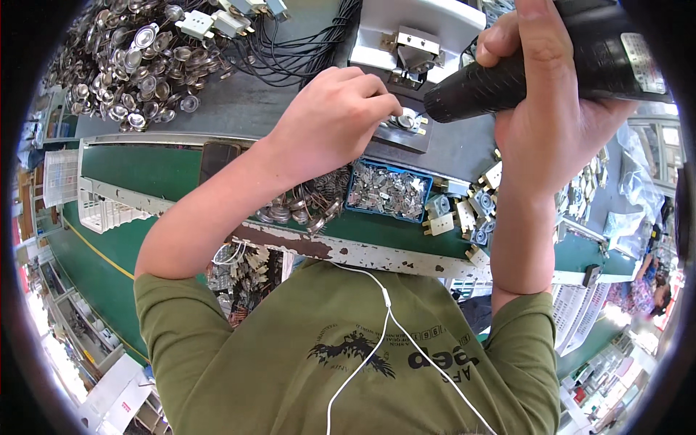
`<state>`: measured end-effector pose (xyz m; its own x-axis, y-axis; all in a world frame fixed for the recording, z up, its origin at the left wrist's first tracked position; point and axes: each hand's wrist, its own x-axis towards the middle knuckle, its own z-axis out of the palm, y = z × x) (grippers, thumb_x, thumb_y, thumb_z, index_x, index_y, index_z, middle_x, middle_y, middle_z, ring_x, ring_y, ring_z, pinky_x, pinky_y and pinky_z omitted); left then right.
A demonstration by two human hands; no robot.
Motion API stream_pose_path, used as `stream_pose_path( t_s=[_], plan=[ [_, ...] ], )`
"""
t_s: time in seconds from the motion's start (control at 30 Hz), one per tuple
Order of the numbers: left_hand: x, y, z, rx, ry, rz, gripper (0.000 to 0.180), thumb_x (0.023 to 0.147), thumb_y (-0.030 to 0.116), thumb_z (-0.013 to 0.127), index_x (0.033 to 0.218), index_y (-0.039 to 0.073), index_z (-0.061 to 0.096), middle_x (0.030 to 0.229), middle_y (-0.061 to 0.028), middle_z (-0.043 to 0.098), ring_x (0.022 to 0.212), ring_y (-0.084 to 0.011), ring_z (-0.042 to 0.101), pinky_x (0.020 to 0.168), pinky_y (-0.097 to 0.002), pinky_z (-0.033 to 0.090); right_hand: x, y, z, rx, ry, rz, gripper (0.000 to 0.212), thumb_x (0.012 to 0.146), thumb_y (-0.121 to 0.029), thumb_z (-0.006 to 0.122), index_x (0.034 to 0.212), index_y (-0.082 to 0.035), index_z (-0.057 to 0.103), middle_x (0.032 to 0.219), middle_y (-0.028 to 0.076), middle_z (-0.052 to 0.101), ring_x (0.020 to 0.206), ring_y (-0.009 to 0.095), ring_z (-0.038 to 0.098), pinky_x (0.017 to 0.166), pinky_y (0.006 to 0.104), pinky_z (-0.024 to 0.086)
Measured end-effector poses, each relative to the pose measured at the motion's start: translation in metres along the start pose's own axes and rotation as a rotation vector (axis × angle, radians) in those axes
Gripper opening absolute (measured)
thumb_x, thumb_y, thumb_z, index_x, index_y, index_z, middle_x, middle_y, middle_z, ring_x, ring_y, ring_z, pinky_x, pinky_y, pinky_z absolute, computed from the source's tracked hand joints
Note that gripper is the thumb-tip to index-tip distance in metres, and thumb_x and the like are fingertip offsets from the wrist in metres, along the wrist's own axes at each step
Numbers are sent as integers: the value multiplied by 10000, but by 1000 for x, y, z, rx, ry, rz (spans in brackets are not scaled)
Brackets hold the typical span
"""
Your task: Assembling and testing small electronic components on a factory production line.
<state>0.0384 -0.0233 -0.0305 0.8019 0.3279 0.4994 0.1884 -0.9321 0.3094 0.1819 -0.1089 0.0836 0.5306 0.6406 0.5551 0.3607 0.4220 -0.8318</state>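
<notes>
My left hand point(344, 109) reaches over the bench with thumb and forefinger pinched at a small round metal part point(407, 118) with brass-coloured tabs. That part sits on a dark metal block point(409, 139), and my fingertips partly hide it. In my right hand point(544, 109) is a black electric screwdriver point(478, 88), held sideways with its tapered nose pointing left, close to the small part. Just below the block lies a blue tray point(384, 215) filled with small metal clips point(386, 190).
At the far left is a heap of round metal caps point(145, 65). White plug-like blocks point(196, 25) on black cables point(290, 58) lie beside it. A white machine point(377, 22) stands at the back. Several blue-and-white parts point(439, 214) lie right of the tray, metal caps point(304, 206) left of it.
</notes>
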Motion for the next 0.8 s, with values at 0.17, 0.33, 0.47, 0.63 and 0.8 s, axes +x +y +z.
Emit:
stream_pose_path(
  t_s=[0.17, 0.33, 0.47, 0.63, 0.8],
  plan=[
    [2, 3, 8, 63, -72, 0, 110, 818, 169, 774, 853, 115, 685, 878, -8, 678, 877, -216, 641, 788, -377, 469, 12, 17, -11, -14, -40, -142, 192, 957, -40, 739, 1101, 57, 656, 810, 84, 688, 559, 122, 627, 502, 252, 490],
    [-1, -6, 18, 14, -47, 1, 143, 829, 220, 784, 852, 131, 674, 892, 7, 680, 891, -205, 637, 792, -374, 462, -2, 0, -4, 90, -25, -2, 170, 942, -21, 749, 1076, 41, 665, 785, 72, 694, 576, 120, 646, 515, 236, 507],
    [-2, -13, 17, -51, -17, -2, 144, 833, 193, 787, 904, 119, 686, 966, 13, 711, 952, -214, 655, 814, -380, 474, 4, 29, -4, 107, -84, -139, 159, 929, 2, 754, 1055, 35, 664, 800, 75, 703, 594, 123, 663, 533, 232, 526],
    [-6, -18, 20, -132, -51, -35, 127, 840, 160, 784, 918, 109, 697, 1020, 5, 731, 982, -225, 666, 816, -385, 488, 3, 47, 7, 214, -33, -103, 284, 872, 80, 773, 1105, 41, 616, 928, 111, 727, 737, 125, 707, 630, 243, 583],
    [-5, -13, 20, -131, -76, -48, 114, 826, 132, 775, 913, 111, 705, 988, 3, 721, 967, -224, 667, 811, -381, 493, -3, 49, 8, 179, -16, -48, 363, 857, 93, 779, 1156, 37, 580, 942, 107, 722, 788, 131, 709, 662, 251, 591]
  ],
)
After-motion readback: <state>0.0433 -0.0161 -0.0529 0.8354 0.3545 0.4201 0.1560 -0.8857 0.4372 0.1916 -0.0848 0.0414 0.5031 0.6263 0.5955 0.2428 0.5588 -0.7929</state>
